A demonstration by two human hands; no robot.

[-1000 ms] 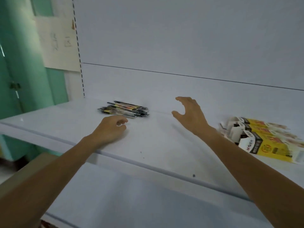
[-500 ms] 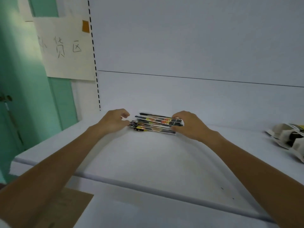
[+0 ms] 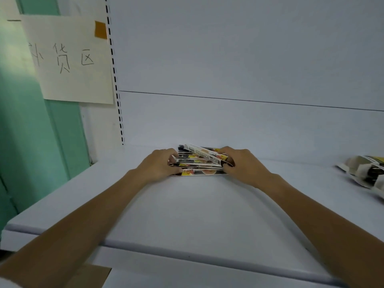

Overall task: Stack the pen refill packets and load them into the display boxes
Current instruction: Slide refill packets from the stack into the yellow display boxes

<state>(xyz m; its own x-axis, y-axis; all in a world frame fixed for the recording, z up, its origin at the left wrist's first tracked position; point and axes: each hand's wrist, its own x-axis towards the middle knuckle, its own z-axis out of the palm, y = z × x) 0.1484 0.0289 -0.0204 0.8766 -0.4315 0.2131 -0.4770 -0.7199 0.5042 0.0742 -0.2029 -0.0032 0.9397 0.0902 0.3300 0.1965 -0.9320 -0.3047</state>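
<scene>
The loose pile of glossy yellow-and-black pen refill packets (image 3: 197,164) is lying toward the back of the wide white shelf (image 3: 197,215), somewhat left of the shelf's middle. The person's left grip (image 3: 158,165) is curling its fingers round the pile's left end, and the right grip (image 3: 243,165) is curling round the right end, so both are grasping the packets and pressing them together between them.

The pile is not looking square yet. The top packet is sitting askew across the others, and the lower ones are fanning out unevenly toward the shelf's front.

The yellow, white and black cardboard display boxes (image 3: 362,173) are lying at the right end of the shelf. They are well apart from the pile, with neither grip near them, and the frame edge is partly cutting them off. Whether any box is standing open and ready to take packets cannot be told.

By this showing the task is sitting in its early part. The gathering appears done, the squaring of the stack is in hand, and carrying the stack along the shelf and loading the boxes are all remaining.
</scene>
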